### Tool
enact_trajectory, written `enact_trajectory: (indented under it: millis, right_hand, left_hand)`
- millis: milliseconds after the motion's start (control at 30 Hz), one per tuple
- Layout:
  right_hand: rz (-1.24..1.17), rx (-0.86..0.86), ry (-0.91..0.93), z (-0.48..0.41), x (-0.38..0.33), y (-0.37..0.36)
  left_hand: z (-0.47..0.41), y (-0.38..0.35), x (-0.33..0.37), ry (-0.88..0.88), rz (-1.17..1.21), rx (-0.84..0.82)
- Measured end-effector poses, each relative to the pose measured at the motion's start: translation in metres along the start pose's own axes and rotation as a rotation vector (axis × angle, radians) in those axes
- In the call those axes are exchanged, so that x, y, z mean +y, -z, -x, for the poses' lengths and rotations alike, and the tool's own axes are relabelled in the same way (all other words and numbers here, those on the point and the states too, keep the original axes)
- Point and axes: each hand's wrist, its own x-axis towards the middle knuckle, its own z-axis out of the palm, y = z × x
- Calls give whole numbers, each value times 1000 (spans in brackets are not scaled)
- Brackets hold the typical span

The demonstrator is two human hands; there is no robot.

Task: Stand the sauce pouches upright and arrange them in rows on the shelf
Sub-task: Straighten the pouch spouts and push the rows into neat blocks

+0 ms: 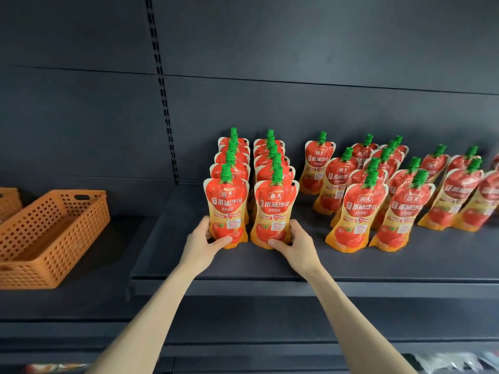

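Red and orange sauce pouches with green caps stand upright on the dark shelf (270,263). Two tight rows run front to back at the left. My left hand (202,242) grips the base of the front pouch of the left row (226,203). My right hand (295,244) grips the base of the front pouch of the right row (275,209). To the right, several more pouches (359,211) stand in looser, slanting rows, reaching the frame's right edge.
An orange perforated basket (48,238) sits on the neighbouring shelf section at the left, with part of another basket (9,202) behind it. A slotted upright post (162,90) divides the back panel. Bare shelf lies in front of the pouches.
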Motion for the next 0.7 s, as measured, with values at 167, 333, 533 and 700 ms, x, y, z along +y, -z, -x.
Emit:
enact_trajectory:
  millis: [167, 333, 533, 700]
  right_hand:
    - [15, -5, -3, 0, 0, 0]
    - [13, -7, -16, 2, -4, 1]
    - [43, 19, -38, 15, -6, 8]
    - [151, 114, 8, 33, -11, 29]
  left_hand:
    - [0, 0, 1, -4, -24, 4]
    - [0, -1, 1, 14, -19, 0]
    - [13, 3, 1, 6, 36, 104]
    - [48, 3, 6, -169, -157, 208]
